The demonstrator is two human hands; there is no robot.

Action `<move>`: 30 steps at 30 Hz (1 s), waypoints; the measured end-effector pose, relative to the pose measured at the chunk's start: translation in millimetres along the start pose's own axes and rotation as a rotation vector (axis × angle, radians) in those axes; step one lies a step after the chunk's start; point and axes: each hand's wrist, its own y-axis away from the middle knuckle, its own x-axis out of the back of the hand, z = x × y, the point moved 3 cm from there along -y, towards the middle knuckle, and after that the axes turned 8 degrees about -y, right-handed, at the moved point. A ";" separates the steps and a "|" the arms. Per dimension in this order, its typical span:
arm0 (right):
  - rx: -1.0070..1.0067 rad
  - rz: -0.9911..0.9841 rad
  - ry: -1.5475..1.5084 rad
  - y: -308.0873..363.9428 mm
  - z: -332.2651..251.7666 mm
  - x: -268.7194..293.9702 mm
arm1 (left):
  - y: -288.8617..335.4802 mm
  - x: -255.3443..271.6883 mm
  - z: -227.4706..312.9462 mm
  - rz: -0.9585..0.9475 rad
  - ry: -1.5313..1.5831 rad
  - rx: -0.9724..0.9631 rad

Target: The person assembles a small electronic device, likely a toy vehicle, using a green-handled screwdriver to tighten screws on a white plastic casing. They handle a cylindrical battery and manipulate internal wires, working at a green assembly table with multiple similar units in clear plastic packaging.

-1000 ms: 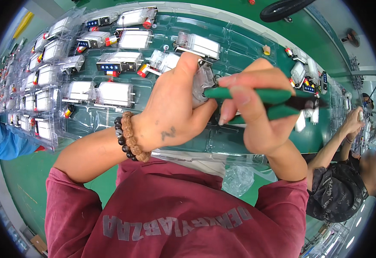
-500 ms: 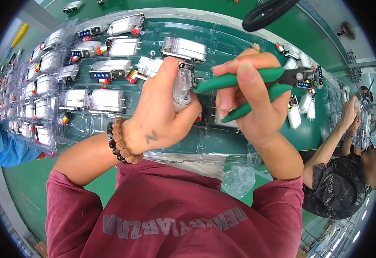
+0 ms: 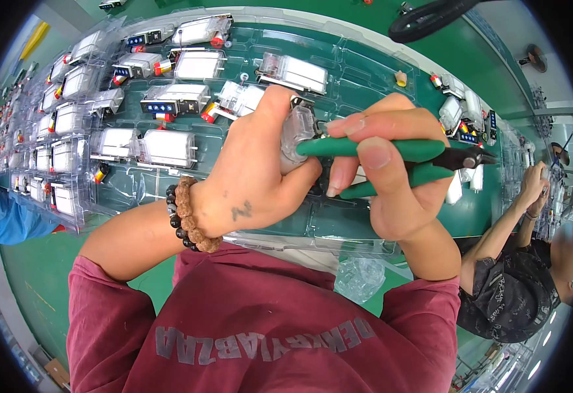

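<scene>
My left hand (image 3: 250,167) is closed round a small device with a clear plastic housing (image 3: 297,131) and a dark end piece. Its lower part is hidden by my fingers. In my right hand (image 3: 407,170) lies a pair of side cutters (image 3: 404,149) with green handles, the dark jaws (image 3: 473,157) pointing away to the right. One green handle end is beside the clear housing, and my right fingertips are close to it; whether they touch is unclear. Below the hands spreads a clear plastic tray (image 3: 345,226), with white block assemblies (image 3: 167,148) in its pockets at the left.
Stacked clear trays with similar assemblies (image 3: 70,131) stand at the left. More units (image 3: 453,111) lie on the green table at the right. A black looped cable (image 3: 430,19) hangs at the top. A co-worker (image 3: 515,281) sits at the right; a blue sleeve (image 3: 8,209) shows at the left.
Both hands have shifted slightly right, with the device and the cutters. The cutters' jaws now point more directly right. A small tan piece beyond my right hand has come into fuller view.
</scene>
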 end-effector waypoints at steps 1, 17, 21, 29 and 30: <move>-0.035 0.006 0.012 -0.4 -2.9 -0.3 | -0.4 -0.2 0.3 -0.004 0.001 0.004; 0.034 0.031 0.062 2.7 -1.7 5.0 | 0.2 -3.3 -5.1 0.033 0.060 0.095; 0.014 0.057 0.032 4.1 -2.9 3.3 | -0.4 0.7 -2.9 0.027 0.025 0.068; 0.055 -0.059 0.157 1.8 -0.5 1.9 | 2.5 0.9 -7.3 0.026 0.007 0.028; 0.050 -0.051 0.155 1.8 -0.9 0.5 | 3.4 1.0 -8.6 0.017 0.020 0.040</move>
